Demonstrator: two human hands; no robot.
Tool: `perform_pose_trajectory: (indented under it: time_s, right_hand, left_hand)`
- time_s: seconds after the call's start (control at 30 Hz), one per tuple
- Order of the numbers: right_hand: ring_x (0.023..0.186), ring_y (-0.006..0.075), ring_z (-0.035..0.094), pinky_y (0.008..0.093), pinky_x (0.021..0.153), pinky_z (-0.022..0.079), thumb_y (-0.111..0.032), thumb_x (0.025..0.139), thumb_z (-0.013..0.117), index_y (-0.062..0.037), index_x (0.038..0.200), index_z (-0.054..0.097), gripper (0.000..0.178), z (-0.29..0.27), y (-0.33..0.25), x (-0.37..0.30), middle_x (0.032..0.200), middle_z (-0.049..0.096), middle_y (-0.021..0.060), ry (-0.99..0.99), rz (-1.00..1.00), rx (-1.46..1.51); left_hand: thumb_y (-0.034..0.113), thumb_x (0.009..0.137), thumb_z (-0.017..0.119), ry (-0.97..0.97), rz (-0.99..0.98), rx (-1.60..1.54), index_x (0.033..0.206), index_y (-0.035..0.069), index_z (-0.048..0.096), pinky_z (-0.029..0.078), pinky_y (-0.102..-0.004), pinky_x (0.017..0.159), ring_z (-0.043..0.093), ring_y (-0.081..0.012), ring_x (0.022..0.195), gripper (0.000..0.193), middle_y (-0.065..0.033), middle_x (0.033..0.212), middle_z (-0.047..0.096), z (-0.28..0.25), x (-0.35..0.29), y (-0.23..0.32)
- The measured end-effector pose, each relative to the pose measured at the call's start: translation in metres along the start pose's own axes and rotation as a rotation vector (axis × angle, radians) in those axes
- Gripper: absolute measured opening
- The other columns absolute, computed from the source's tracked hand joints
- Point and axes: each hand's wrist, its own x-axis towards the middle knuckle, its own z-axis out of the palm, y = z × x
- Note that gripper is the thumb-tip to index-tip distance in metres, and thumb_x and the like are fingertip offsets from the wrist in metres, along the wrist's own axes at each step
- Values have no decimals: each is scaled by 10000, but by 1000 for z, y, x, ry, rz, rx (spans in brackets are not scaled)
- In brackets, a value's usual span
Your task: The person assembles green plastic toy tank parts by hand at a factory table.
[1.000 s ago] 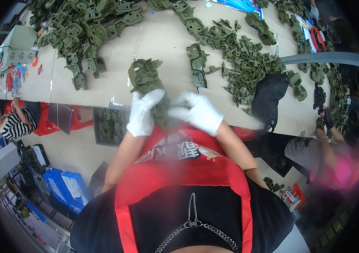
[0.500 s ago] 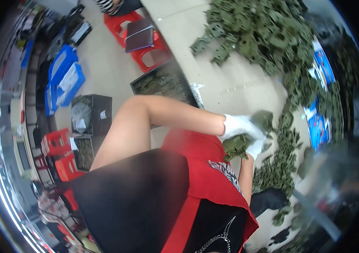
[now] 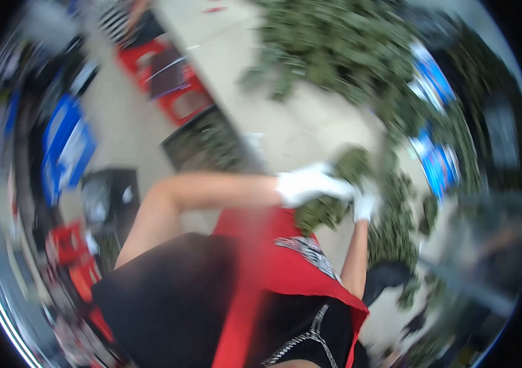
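The left hand (image 3: 311,185), in a white glove, is closed around the middle of an olive-green molded plastic part (image 3: 323,214); the part shows on both sides of the glove, one end beyond the fingers toward the table (image 3: 319,122), the other jutting out below the palm, near the red apron (image 3: 255,245). The right hand (image 3: 364,203), also white-gloved, is close against the left fingertips, just beside the part — motion blur hides its fingers, so I cannot tell whether it grips or only touches. Just beyond the right hand lies a spread of small green pieces (image 3: 391,236), with a black cloth-like item (image 3: 388,279) near its lower end. A large heap of green molded parts (image 3: 334,49) lies farther up the table, well apart from both hands.
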Motion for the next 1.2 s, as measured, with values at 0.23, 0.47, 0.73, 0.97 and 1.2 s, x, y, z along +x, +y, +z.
perform_pose_trajectory:
  time_s: [0.23,0.47,0.73,0.97,1.2]
  right_hand:
    - [962,208,657,307,873,502,-111,776,715,-53,1155,670,386,-123,-162,-128,1187,648,132,332,-301,117]
    - [707,303,627,402,632,513,-136,781,697,-97,1201,581,438,-114,-184,-154,806,613,98,407,-250,-218]
    - [762,313,663,381,657,544,-155,788,633,-31,1073,625,310,-128,-158,-150,898,663,139,484,-455,-124]
    - [737,337,659,432,640,530,-318,818,624,-68,939,627,278,-144,-176,-146,810,654,132,488,-307,68]
    - [1064,378,598,405,881,483,-610,649,750,-11,1326,476,945,-138,-158,-193,1210,591,230,382,-131,464]
  left_hand:
    - [781,729,522,25,1,500,1370,64,368,506,-363,876,581,-184,987,975,-55,1176,548,6,23,-34]
    - [54,918,498,66,-14,-325,1360,42,409,483,-194,684,581,-109,850,451,-66,1044,595,93,7,-15]
    - [205,844,693,-28,262,258,1260,72,498,481,-310,847,564,-133,965,478,-8,1097,575,69,27,-46]
    - [340,920,529,-169,132,35,1327,25,471,386,-417,1044,476,-250,1223,518,-120,1349,481,63,48,-34]
    - [425,881,450,-133,282,-4,1253,15,511,447,-450,926,565,-292,1026,557,-138,1172,582,84,61,-2]
